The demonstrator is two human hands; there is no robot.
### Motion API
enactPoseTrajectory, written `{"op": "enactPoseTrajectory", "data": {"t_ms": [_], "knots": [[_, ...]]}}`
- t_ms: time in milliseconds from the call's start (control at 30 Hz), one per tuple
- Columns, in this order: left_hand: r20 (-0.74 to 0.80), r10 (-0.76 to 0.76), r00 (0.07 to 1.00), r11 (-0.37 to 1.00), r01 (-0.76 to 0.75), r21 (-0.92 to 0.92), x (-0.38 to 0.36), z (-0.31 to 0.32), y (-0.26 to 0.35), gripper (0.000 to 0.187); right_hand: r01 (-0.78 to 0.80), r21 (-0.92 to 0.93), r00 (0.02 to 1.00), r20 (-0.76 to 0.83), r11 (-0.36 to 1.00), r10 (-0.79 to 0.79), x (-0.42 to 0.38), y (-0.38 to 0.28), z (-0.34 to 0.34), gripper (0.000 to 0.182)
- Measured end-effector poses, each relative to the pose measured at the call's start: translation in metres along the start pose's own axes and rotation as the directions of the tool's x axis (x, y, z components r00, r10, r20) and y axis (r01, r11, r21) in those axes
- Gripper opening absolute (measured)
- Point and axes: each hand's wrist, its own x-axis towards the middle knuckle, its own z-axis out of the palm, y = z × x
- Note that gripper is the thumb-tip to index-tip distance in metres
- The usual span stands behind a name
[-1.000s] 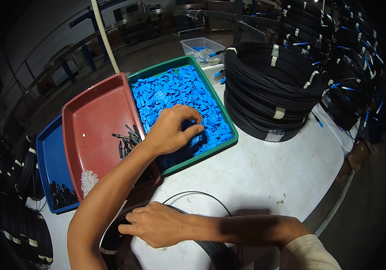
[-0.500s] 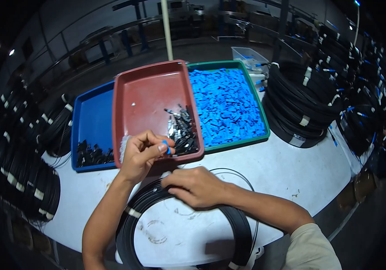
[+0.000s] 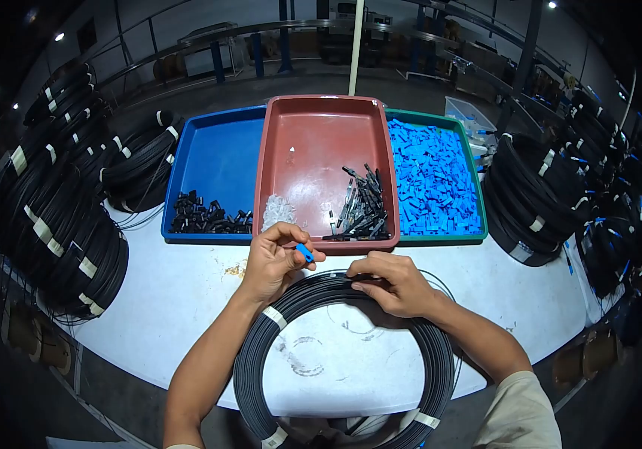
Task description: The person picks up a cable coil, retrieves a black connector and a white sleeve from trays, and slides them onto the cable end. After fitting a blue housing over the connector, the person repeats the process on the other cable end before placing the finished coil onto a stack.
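Note:
Between the thumb and fingers of my left hand [image 3: 270, 263] is a small blue plastic connector piece [image 3: 304, 252], held just in front of the red tray [image 3: 321, 146]. My right hand [image 3: 396, 284] is closed at the top of a coil of black cable [image 3: 252, 374], thumb and fingers pinching the cable there. White tape bands bind the coil, which overhangs the table's near edge. In the red tray lie black connector parts [image 3: 366, 202] and small clear-white pieces [image 3: 279, 212]. Blue connector pieces [image 3: 433, 179] fill the green tray [image 3: 483, 224] on the right.
A blue tray [image 3: 216, 153] with black caps [image 3: 209, 217] stands to the left. Stacked cable coils rise on the left [image 3: 74, 247] and right [image 3: 534, 194] of the white table [image 3: 156, 322]. Behind the green tray is a clear plastic bin [image 3: 471, 116].
The view has turned left and the trays now appear further right. My left hand still holds the blue piece. My right hand's fingers have shifted along the top of the coil.

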Motion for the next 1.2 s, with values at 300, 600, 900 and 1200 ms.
{"op": "enactPoseTrajectory", "data": {"t_ms": [300, 600, 900, 1200], "knots": [[0.102, -0.012, 0.995, 0.968, -0.014, 0.252, -0.006, 0.017, 0.007, 0.022, 0.024, -0.022, 0.999, -0.032, 0.999, -0.024, 0.0, -0.003, -0.001, 0.021], [0.116, 0.084, 0.99, 0.793, -0.137, 0.594, -0.012, 0.028, 0.007, 0.023, 0.068, -0.019, 0.996, -0.052, 0.997, -0.069, 0.0, -0.001, 0.001, 0.022], [0.078, 0.033, 0.996, 0.82, -0.072, 0.568, -0.015, 0.034, 0.012, 0.023, 0.176, -0.081, 0.984, 0.026, 0.981, -0.174, -0.006, -0.004, -0.003, 0.029], [0.13, 0.027, 0.991, 0.804, -0.099, 0.586, -0.015, 0.036, 0.012, 0.021, 0.176, -0.013, 0.983, 0.056, 0.984, -0.175, -0.005, -0.005, -0.002, 0.027]]}}
